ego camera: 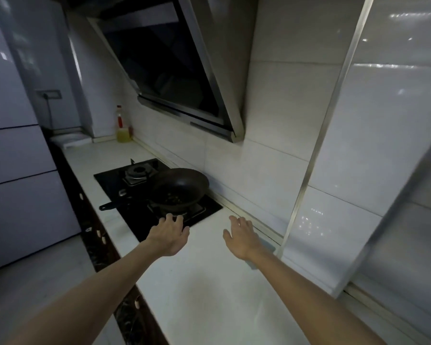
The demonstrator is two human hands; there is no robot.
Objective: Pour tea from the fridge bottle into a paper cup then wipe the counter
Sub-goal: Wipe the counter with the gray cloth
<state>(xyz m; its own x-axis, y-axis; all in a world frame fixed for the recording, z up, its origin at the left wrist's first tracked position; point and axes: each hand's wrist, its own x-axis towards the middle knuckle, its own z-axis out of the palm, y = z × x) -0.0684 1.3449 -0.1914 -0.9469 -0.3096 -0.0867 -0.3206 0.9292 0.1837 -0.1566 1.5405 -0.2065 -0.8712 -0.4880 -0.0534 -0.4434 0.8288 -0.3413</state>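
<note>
Both my arms reach out over a white counter (204, 290). My left hand (169, 234) hovers with spread fingers over the near corner of the black hob (110, 179) and holds nothing. My right hand (240, 236) is stretched flat above the counter near the wall, also empty. A light blue cloth (269, 247) lies on the counter under my right wrist, mostly hidden by it. The white fridge (18, 155) stands at the far left with its doors closed. No tea bottle or paper cup is in view.
A black frying pan (178, 189) sits on the near burner, handle pointing left past the hob. A yellow oil bottle (123, 128) stands at the far end of the counter. A slanted range hood (164, 66) hangs above. Tiled wall and a cabinet edge are at the right.
</note>
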